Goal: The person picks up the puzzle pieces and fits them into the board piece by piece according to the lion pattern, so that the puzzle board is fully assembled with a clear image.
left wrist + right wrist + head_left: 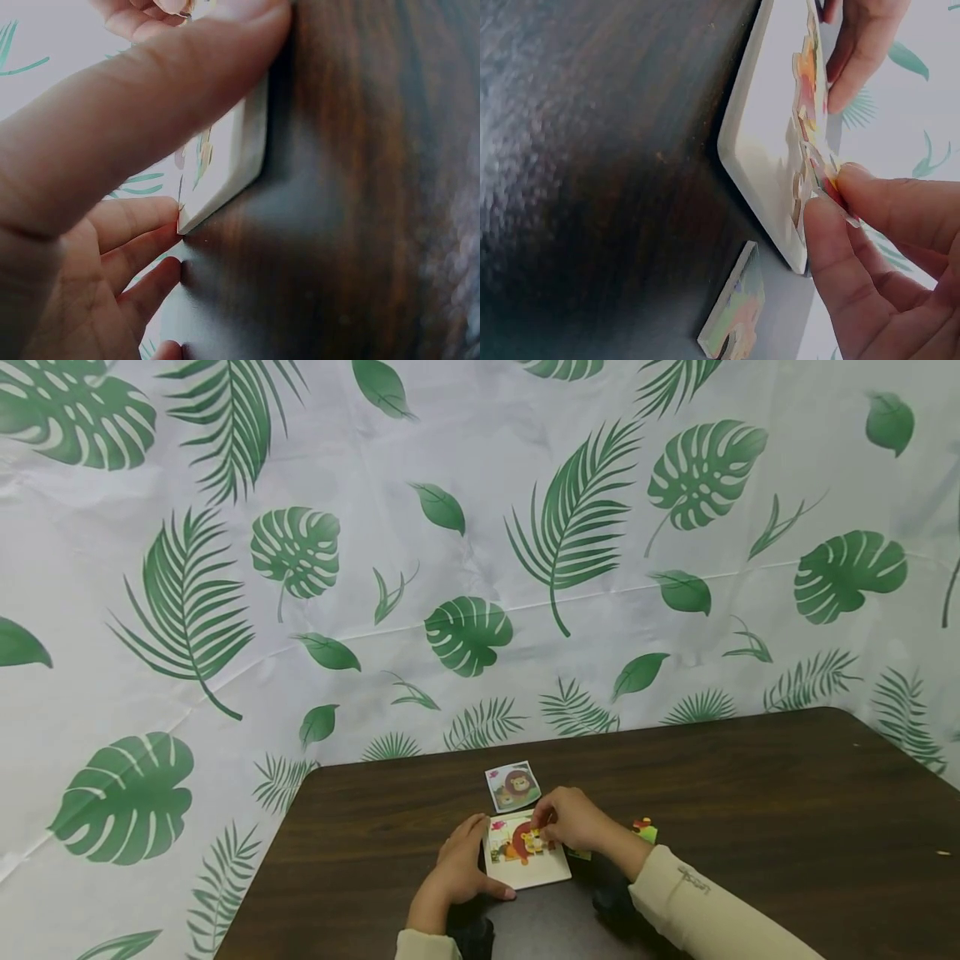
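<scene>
A light wooden puzzle board [542, 872] lies on the table, its upper part filled with lion-picture pieces and its lower part bare. My left hand [459, 866] rests at its left side, the thumb along the front edge and the other fingers extended, fingertips touching the board and table in the left wrist view. Over the board's right part, my right hand [576, 820] pinches a puzzle piece [829, 178] between thumb and fingertips. That piece is tilted, close against the row of fitted pieces; the fingers hide part of it.
A lion picture card [504, 795] lies just behind the board. Loose puzzle pieces [647, 831] sit to the right, partly behind the right forearm; one loose piece [735, 307] lies near the board's corner. A leaf-print cloth [465, 635] hangs behind the dark wooden table [750, 793].
</scene>
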`<state>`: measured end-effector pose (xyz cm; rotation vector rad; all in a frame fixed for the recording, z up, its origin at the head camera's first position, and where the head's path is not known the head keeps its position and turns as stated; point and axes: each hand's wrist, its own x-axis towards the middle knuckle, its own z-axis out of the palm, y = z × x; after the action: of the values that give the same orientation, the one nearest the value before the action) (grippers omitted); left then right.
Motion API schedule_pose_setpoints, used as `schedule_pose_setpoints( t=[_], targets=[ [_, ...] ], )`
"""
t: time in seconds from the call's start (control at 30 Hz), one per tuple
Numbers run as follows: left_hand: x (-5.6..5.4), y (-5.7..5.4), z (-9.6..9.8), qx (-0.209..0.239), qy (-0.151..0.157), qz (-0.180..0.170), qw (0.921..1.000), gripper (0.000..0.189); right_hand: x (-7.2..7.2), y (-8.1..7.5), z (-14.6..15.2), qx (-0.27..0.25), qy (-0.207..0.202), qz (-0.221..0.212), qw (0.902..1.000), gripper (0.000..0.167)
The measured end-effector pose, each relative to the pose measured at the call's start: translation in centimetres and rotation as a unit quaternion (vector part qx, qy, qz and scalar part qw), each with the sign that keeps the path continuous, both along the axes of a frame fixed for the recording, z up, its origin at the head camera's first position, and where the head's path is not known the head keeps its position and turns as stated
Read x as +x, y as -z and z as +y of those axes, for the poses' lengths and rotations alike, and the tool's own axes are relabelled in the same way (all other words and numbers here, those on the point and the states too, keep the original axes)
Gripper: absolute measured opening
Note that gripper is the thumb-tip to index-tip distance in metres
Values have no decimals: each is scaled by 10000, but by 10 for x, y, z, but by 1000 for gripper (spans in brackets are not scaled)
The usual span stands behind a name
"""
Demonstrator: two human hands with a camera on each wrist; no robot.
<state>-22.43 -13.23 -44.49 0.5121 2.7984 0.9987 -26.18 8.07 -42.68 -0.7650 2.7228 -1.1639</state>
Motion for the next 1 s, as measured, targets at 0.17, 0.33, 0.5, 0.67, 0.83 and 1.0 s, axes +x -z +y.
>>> schedule_pose_setpoints(
  t=[0.17, 0.33, 0.5, 0.67, 0.83, 1.0],
  targets=[
    [1, -4, 1, 5, 43, 47, 10000, 104, 0, -1, -2, 239, 53, 76, 9997, 13],
    [1, -5, 1, 1, 49, 50, 10000, 104, 0, -1, -5, 262, 123, 146, 9995, 14],
    [1, -4, 1, -6, 48, 61, 10000, 103, 0, 2, -6, 255, 160, 307, 9991, 15],
    [2, -4, 1, -8, 41, 82, 10000, 103, 0, 4, -7, 274, 276, 448, 9982, 19],
    [2, -3, 1, -16, 34, 83, 10000, 104, 2, 4, -8, 187, 388, 298, 9986, 19],
    [2, -2, 1, -2, 37, 48, 10000, 104, 5, 2, -11, 214, 475, 172, 9985, 19]
  ],
)
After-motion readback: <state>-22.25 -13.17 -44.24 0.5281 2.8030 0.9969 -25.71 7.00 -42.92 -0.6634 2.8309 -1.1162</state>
